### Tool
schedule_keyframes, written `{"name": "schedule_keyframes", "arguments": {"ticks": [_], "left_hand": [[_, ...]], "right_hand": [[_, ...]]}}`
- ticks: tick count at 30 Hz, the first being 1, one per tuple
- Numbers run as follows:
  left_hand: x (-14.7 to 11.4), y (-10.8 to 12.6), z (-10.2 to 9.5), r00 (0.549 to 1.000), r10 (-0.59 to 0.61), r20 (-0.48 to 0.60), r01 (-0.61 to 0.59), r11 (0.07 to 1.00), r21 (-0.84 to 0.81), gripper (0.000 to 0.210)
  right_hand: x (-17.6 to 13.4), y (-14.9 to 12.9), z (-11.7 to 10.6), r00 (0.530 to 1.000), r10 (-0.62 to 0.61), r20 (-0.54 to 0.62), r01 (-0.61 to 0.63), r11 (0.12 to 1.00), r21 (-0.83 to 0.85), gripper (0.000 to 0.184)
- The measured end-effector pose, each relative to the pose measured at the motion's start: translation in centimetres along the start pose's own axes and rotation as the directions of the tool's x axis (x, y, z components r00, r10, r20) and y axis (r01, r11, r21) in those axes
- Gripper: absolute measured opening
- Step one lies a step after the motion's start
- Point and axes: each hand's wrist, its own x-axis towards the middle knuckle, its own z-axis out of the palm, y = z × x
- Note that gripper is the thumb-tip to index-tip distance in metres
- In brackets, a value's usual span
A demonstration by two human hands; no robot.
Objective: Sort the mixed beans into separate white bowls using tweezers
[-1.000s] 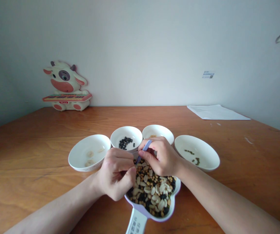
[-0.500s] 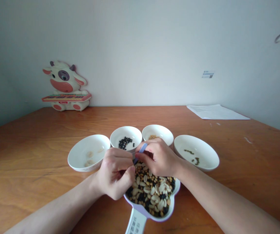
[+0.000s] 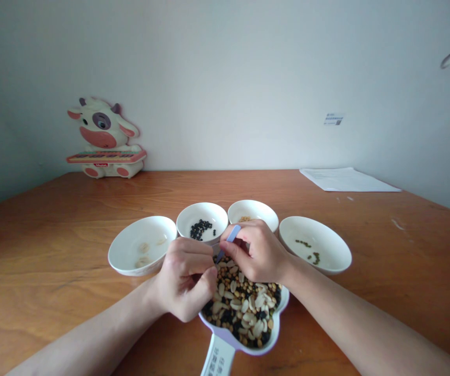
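Note:
My right hand is closed around lavender tweezers, whose narrow tip points down at the far left part of a white-and-lavender scoop. The scoop holds mixed peanuts, black beans, yellow soybeans and a few green beans. At the scoop's left rim, my left hand is curled into a fist; what its fingers grip, if anything, is hidden. Beyond my hands stand white bowls in an arc: one with peanuts, one with black beans, one with soybeans, one with green beans.
A cow-shaped toy keyboard sits at the back left of the wooden table. White paper sheets lie at the back right. Behind is a pale wall with a small label. The scoop's handle points toward me and carries printed writing.
My right hand has shifted slightly, and the tweezers show a little more of their length and lean a bit further right. My left hand and the scoop stay nearly where they were.

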Motion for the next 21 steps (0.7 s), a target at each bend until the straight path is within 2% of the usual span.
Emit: {"name": "schedule_keyframes", "arguments": {"ticks": [4,9,13,21], "left_hand": [[0.15,0.04,0.02,1.000,0.012,-0.003,-0.012,1.000,-0.005,0.028],[0.20,0.14,-0.01,1.000,0.022,-0.004,-0.022,1.000,-0.004,0.029],[0.26,0.22,-0.06,1.000,0.025,0.001,-0.025,1.000,0.000,0.029],[0.30,0.33,-0.05,1.000,0.026,-0.002,-0.026,1.000,0.004,0.028]], "right_hand": [[-0.03,-0.08,-0.08,1.000,0.010,0.009,-0.010,1.000,0.004,0.019],[-0.19,0.08,0.12,0.996,0.008,0.093,-0.007,1.000,-0.007,0.011],[-0.31,0.33,0.35,0.989,-0.005,0.145,0.009,1.000,-0.027,0.014],[-0.30,0.24,0.48,0.994,-0.024,0.107,0.026,1.000,-0.014,0.015]]}}
